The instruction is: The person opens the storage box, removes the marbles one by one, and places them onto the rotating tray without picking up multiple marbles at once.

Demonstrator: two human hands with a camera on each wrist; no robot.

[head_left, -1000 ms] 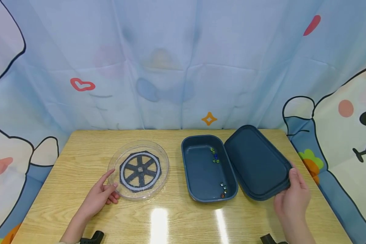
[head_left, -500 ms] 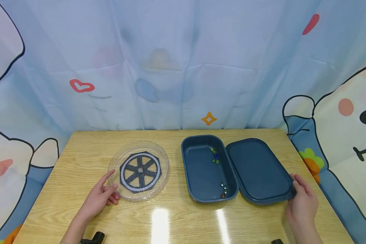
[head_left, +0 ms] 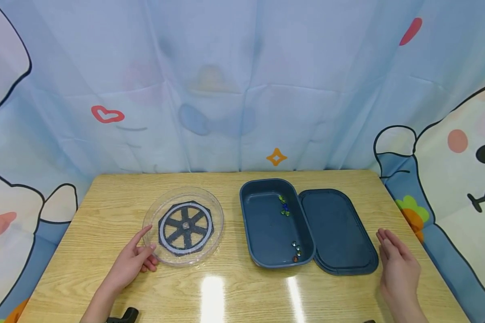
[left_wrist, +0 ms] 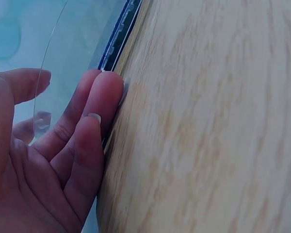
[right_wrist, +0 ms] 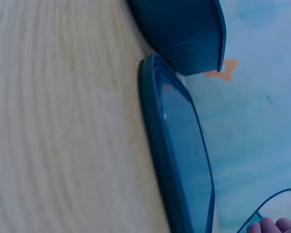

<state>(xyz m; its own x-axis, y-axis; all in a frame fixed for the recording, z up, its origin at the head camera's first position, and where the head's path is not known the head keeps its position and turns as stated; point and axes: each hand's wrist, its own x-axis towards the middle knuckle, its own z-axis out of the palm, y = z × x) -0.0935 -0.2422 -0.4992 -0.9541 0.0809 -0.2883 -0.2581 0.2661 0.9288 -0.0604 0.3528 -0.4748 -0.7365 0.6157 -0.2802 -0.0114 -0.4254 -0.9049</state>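
My left hand (head_left: 130,262) holds the near-left rim of a clear round dish (head_left: 218,222), its thumb over the edge and other fingers outside. In the left wrist view the dish's clear wall (left_wrist: 70,43) passes between thumb and fingers. Inside lies a dark spoked wheel shape (head_left: 186,226) with a pale ring. A blue rectangular container (head_left: 262,231) stands to the right, holding green and blue marbles (head_left: 284,207) and several more marbles (head_left: 297,251). Flat beside it lies its blue lid (head_left: 339,233). My right hand (head_left: 400,271), fingers extended, is just right of the lid, apart from it.
Everything stands on a wooden table (head_left: 117,197). A printed blue curtain (head_left: 210,89) hangs behind its far edge and along both sides. The lid sits close against the container's right side.
The lid has come down from a tilted position to lie flat on the table. My right hand has let go of it and moved right. The left hand has stayed put.
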